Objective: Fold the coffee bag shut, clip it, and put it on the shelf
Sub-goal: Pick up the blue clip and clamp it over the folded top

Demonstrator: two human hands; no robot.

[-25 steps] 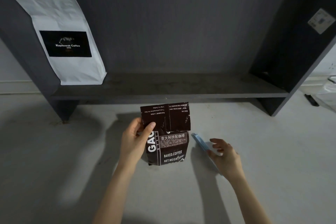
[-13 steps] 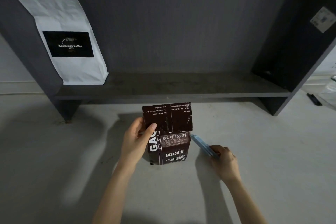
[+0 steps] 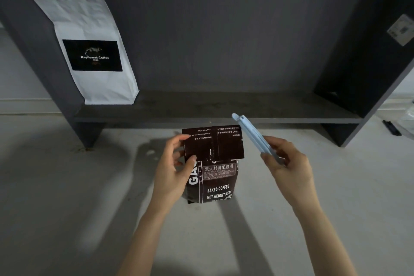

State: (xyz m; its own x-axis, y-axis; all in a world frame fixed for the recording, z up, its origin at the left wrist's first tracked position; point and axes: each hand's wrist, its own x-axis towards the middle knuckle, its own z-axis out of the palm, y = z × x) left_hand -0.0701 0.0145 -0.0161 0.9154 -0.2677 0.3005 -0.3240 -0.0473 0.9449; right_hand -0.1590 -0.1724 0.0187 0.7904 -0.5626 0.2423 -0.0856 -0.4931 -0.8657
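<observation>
A dark brown coffee bag (image 3: 212,177) stands upright on the pale tabletop (image 3: 67,197), just in front of the dark grey shelf (image 3: 224,107). Its top is folded forward and down over the front face, so the print on the flap reads upside down; "Ling Yu Coffee" and part of "Three philosophies for" can be made out there, with small Chinese lines beside them. Below the flap, the front shows large white vertical letters "GAO", partly covered by the thumb, a boxed label headed with Chinese characters, then "BAKED.COFFEE" and "NET.WEIGHT:454", the last characters creased and unclear. What is inside the bag cannot be seen.

The left hand (image 3: 172,177) is closed on the bag's left edge, thumb pressed on the front of the folded flap and fingers curled round behind it, pinning the fold down. The right hand (image 3: 289,166) is closed around the lower end of a long, pale blue bag clip (image 3: 251,134), held off the tabletop and tilted so its free end points up and to the left, just beside the flap's upper right corner. Whether the clip touches the bag cannot be told.

On the shelf's left end a white coffee bag (image 3: 94,51) leans against the side panel; its black label reads "Kopiluwak Coffee" with a small emblem above. A pale sticker (image 3: 402,30) with tiny, unreadable print sits on the right side panel.
</observation>
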